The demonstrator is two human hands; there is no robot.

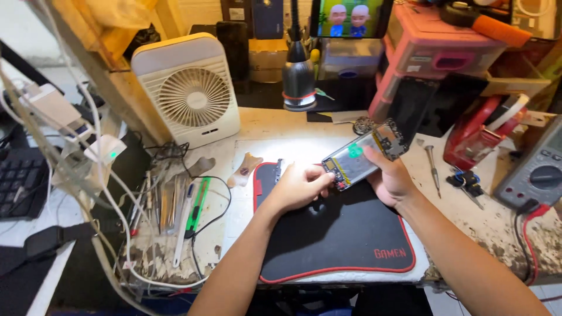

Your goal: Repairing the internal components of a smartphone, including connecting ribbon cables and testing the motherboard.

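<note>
- Both forearms reach in from the near edge over the black mat, which has a red border.
- Right hand grasps an opened phone above the mat's far edge, its back cover off and inner parts showing.
- Left hand pinches the phone's lower end with its fingertips.
- One tray of hand tools sits left of the mat, tweezers and a green-handled tool inside.
- Most of the mat lies bare.
- One white fan stands beyond the mat to its left, one multimeter to its right.

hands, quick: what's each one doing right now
Left hand: closed, pinching the lower end of the opened phone.
Right hand: closed around it, gripping.
</note>
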